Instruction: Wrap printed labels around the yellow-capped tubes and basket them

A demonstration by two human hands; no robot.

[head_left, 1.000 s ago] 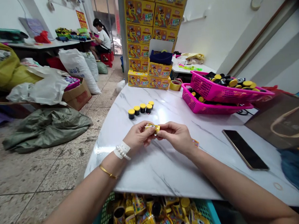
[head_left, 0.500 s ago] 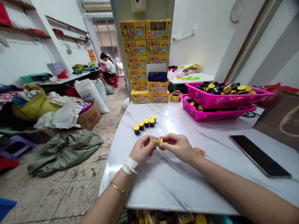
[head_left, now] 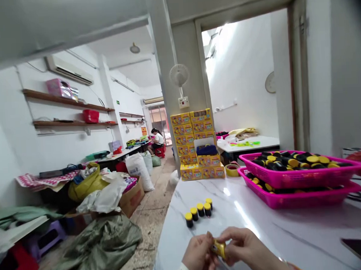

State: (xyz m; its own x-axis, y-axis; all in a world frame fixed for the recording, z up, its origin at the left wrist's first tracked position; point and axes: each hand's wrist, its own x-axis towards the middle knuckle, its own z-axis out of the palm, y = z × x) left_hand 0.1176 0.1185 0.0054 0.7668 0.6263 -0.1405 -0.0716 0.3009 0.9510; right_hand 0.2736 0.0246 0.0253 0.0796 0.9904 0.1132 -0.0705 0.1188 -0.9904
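Note:
Low over the white marbled table (head_left: 282,238), my left hand (head_left: 197,255) pinches a small yellow printed jar (head_left: 219,249) from the left. My right hand (head_left: 245,246) has its thumb and fingers closed on the jar's other side. The fingers cover most of it, so its ends are partly hidden. A short slanting row of several small black jars with yellow lids (head_left: 200,209) stands upright beyond my hands, touching neither of them.
Two stacked pink baskets (head_left: 291,178) of similar jars stand at the right. Yellow printed boxes (head_left: 185,151) are piled against the pillar, beside a tape roll (head_left: 231,170). A dark phone (head_left: 360,248) lies lower right. A seated person (head_left: 158,139) is far back.
My view has tilted upward, so table and hands appear lower in the picture. Both hands keep hold of the yellow jar, which is now turned to a more slanted angle.

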